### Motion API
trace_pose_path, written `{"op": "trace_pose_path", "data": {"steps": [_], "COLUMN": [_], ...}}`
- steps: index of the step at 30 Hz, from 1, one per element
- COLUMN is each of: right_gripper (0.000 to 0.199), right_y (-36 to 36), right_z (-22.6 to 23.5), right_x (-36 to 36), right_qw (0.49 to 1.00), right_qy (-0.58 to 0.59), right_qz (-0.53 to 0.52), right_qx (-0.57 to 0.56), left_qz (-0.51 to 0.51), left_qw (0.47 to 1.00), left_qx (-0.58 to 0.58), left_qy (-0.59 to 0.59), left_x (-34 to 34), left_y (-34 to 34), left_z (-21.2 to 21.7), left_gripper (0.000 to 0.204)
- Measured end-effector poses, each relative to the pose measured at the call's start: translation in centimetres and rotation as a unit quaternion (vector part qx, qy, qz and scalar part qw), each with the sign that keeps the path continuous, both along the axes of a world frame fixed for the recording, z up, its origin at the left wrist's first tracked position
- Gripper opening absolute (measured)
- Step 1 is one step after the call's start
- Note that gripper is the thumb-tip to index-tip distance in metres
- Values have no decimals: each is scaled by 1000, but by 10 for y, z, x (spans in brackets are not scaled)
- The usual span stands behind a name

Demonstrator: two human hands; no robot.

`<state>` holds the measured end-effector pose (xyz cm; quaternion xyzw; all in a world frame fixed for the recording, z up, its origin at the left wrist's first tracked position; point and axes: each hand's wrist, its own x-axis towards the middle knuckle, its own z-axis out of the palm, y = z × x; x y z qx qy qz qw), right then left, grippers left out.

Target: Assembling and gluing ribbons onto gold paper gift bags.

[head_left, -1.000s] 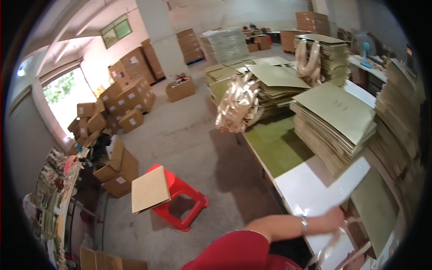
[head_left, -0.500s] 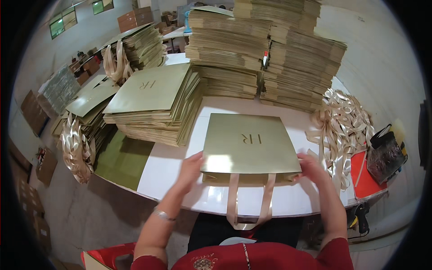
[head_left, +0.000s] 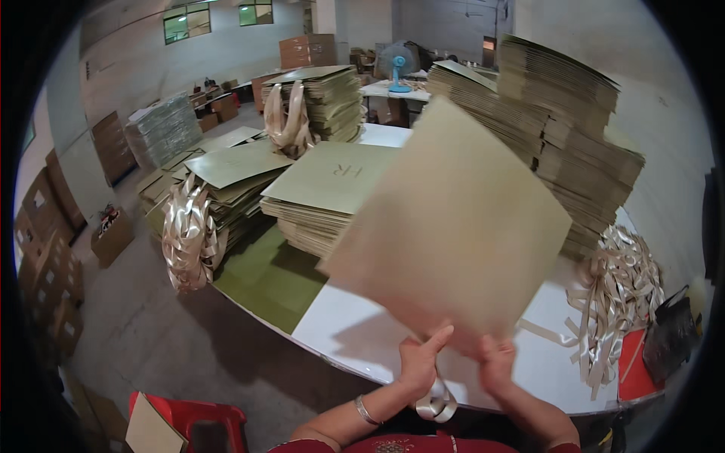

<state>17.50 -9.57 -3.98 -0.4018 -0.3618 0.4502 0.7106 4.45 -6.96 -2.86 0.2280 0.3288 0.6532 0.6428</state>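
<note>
A flat gold paper bag (head_left: 461, 219) is held up above the table, turned corner-wise with a plain face toward me and a little blurred. At its lower edge my left hand (head_left: 420, 364) is closed, thumb pressed on the face. My right hand (head_left: 496, 364) grips the same edge a short way to the right. A loop of pale satin ribbon handle (head_left: 436, 404) hangs below the bag between my wrists. Left of the bag, and partly behind it, is a stack of matching flat bags (head_left: 332, 177).
Tall stacks of folded bags (head_left: 581, 143) stand at the back right. Loose ribbons (head_left: 615, 294) lie heaped at the right, near a red sheet (head_left: 633, 366). More bags with ribbon handles (head_left: 189, 234) lie at the left, by a green board (head_left: 272, 283). A red stool (head_left: 215, 415) stands lower left.
Both hands have lifted the bag off the table and tilted it up, shifting from its sides to its lower edge. The view has swung left.
</note>
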Motion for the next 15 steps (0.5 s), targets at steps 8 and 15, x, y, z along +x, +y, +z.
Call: {"op": "trace_pose_path", "data": {"steps": [8, 15], "right_gripper": [24, 50], "right_y": [111, 226], "right_z": [97, 99], "right_x": [-44, -113], "right_qw": [798, 576], "right_qy": [-512, -766], "right_qz": [32, -10], "right_qx": [316, 287], "left_qz": [250, 231], "left_qw": [952, 884], "left_qx": [121, -3], "left_qy": [127, 406], "left_x": [-198, -450], "left_y": [98, 222], "left_z": [69, 168], "left_gripper": [30, 41]}}
